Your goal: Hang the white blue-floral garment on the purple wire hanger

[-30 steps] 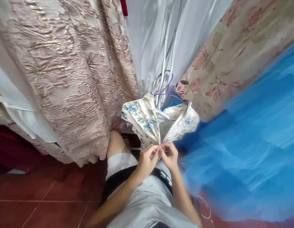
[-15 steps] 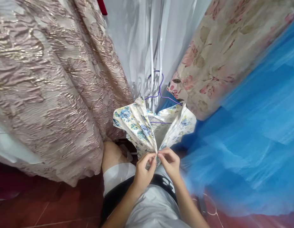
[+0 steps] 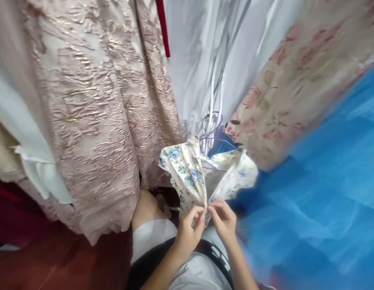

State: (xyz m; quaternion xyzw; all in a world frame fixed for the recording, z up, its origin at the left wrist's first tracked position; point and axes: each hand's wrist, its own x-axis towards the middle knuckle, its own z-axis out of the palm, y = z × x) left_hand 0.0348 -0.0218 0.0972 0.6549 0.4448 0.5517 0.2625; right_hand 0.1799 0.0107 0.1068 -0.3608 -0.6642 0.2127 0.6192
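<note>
A white garment with blue flowers hangs on a thin purple hanger in front of me. Its two front edges meet low down, where both hands work. My left hand pinches the left front edge between thumb and fingers. Close beside it, my right hand pinches the right front edge at the same spot. Whether a button or other fastener lies between the fingertips is too small to tell. The garment's lower part is mostly hidden behind my hands.
A pink-gold textured dress hangs at the left, and a blue tulle dress fills the right. Behind are a beige floral cloth, white sheer fabric and white hangers. Reddish tiles cover the floor.
The view has shifted, so the garment, hanger and hands appear slightly lower and further right. Both hands keep their pinch on the front edges.
</note>
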